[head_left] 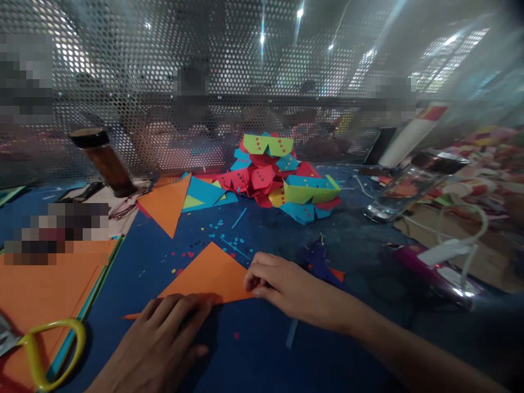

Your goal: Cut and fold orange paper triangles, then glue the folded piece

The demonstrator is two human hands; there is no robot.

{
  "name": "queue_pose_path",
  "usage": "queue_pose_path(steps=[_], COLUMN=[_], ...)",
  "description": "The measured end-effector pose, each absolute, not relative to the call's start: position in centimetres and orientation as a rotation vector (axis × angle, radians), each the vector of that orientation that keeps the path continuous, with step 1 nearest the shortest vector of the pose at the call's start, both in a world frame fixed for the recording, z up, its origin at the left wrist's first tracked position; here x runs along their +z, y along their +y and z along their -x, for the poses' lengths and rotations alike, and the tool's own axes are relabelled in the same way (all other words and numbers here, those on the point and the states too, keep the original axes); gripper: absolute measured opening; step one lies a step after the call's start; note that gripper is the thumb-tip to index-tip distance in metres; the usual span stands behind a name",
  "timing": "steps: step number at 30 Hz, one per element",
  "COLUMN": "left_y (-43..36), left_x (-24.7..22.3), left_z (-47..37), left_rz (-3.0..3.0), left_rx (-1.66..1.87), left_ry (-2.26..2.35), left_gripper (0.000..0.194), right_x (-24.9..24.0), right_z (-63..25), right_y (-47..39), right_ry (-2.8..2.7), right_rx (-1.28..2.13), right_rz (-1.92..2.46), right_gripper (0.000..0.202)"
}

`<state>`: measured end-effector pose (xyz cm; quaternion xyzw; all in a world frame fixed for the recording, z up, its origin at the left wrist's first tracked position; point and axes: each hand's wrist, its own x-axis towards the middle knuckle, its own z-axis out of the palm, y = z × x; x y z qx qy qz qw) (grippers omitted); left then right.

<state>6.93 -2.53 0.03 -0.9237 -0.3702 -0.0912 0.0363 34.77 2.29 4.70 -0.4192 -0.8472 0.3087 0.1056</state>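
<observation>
An orange paper triangle (213, 273) lies on the dark blue table with its peak pointing away from me. My left hand (167, 327) rests on its lower left edge, fingers spread and lying flat, palm down. At the triangle's right corner, my right hand (282, 281) has its fingers curled and pinched together on the paper. A thin orange tip sticks out to the left of my left hand. Behind the triangle lie more folded orange (170, 202) and blue sheets (204, 191), with small paper scraps scattered between.
Yellow-handled scissors (57, 327) lie on an orange paper stack (65, 286) at left. Cut colored papers (266, 174) are heaped at the back. A brown jar (108, 169), a clear glass bottle (409, 188) and a purple device (438, 273) stand or lie around. Perforated metal (155, 98) rises behind.
</observation>
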Motion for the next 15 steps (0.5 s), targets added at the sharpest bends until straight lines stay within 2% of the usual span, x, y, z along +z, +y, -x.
queue_pose_path(steps=[10,15], left_y=[-2.2,-2.2], left_x=[0.7,0.6], left_z=[-7.7,-7.6], left_rz=[2.833,2.851], left_rx=[-0.239,-0.210], left_ry=[-1.059,-1.077], left_gripper=[0.051,0.052], right_x=[5.0,4.5], right_z=[-35.7,-35.8], right_y=[2.5,3.1], right_ry=[-2.457,-2.394], right_rx=[1.057,1.070], right_rz=[1.225,1.255], right_gripper=[0.025,0.020])
